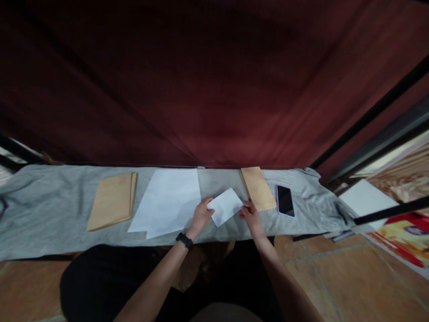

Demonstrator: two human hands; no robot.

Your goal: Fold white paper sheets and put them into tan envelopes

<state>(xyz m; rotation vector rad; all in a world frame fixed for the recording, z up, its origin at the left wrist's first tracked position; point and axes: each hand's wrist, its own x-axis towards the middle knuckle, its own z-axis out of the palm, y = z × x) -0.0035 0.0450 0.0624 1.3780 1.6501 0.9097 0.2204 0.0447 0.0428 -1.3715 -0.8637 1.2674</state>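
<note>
A small white folded sheet of paper [225, 207] is held tilted above the grey cloth, between my two hands. My left hand [201, 215], with a dark band on the wrist, pinches its left corner. At the opposite corner, the fingers of my right hand [250, 216] are closed on the paper's edge. Larger white paper sheets [170, 197] lie overlapping just left of my left hand. Close beyond my right hand rests a stack of brown envelopes [259, 188].
Another pile of brown envelopes [112, 199] lies farther left. A phone [285, 201] is on the right side of the grey cloth [311, 201]. A dark red curtain [208, 89] hangs behind, and black metal bars [378, 107] slant along the right.
</note>
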